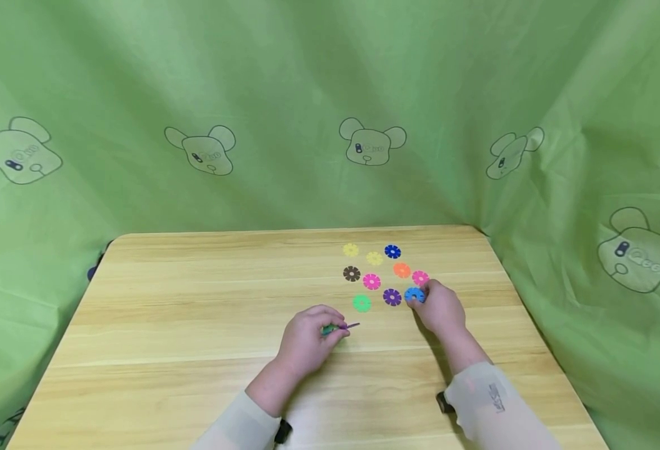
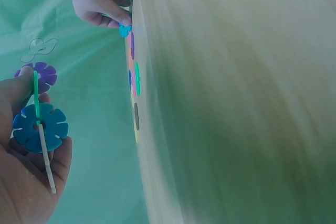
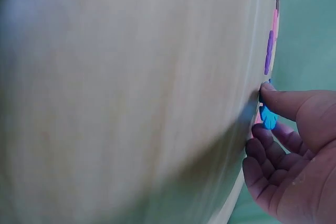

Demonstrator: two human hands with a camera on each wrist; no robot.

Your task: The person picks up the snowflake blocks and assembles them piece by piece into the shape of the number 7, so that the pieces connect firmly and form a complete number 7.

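Note:
My left hand holds a small chain of slotted snowflake discs above the table. In the left wrist view the chain shows a purple disc by the thumb, a green disc edge-on, a blue disc and a whitish disc edge-on, slotted together. Over at the right, my right hand pinches a light blue disc between thumb and fingers at the tabletop. Close beside that hand lie a pink disc and a purple disc.
More loose discs lie flat on the wooden table: green, pink, brown, orange, dark blue and two yellow, one at the back. A green curtain surrounds the table's back and sides.

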